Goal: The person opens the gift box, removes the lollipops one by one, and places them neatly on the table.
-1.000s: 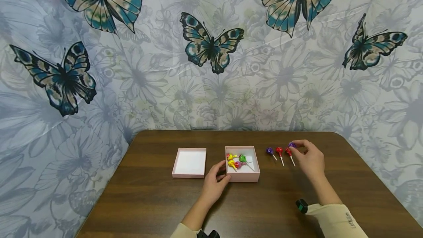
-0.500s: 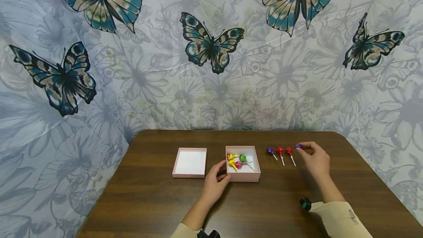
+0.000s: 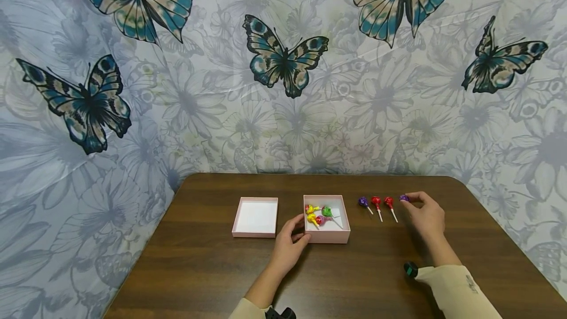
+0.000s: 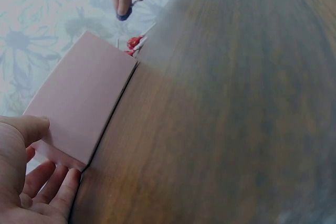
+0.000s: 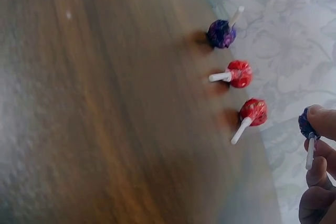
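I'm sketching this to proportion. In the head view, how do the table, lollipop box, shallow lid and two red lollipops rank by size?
1. Table
2. Box, slightly larger
3. Lid
4. Left red lollipop and right red lollipop: too alike to rank

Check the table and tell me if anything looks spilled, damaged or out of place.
Nothing stands out: three loose lollipops lie in a row, the open box sits upright, and the lid lies flat beside it.
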{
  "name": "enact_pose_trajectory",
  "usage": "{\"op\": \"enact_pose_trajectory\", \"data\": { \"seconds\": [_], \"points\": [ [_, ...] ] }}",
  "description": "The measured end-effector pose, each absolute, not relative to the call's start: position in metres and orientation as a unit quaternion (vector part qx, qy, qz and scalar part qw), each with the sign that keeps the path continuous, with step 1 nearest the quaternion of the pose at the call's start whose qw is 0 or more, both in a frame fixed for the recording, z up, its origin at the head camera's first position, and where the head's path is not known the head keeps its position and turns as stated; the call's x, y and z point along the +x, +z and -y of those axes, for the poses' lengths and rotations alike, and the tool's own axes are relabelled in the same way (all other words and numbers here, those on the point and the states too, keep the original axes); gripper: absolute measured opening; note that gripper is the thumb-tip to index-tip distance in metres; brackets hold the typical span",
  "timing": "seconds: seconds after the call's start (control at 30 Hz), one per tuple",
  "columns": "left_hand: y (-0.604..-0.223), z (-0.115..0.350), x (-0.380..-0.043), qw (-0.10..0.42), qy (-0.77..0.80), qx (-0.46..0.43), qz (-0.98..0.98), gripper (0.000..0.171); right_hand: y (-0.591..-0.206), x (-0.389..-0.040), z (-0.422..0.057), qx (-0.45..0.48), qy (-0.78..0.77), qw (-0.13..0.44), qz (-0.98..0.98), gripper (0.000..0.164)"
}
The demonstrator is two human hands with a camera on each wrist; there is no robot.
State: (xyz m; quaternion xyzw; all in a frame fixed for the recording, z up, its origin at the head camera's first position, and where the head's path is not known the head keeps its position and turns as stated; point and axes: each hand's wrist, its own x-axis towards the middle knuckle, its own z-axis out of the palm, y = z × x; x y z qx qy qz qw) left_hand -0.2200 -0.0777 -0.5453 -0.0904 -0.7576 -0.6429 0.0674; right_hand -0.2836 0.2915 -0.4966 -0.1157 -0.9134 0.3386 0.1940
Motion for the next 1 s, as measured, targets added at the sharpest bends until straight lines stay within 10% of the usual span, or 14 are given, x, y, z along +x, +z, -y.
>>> {"op": "enact_pose_trajectory", "data": {
  "seconds": [1.0],
  "points": [
    [-0.544, 0.078, -0.221, 0.069, -0.630, -0.096, 0.768, 0.052, -0.516, -0.303, -0.305, -0.134, 0.350, 0.119, 0.919, 0.043]
  ]
}}
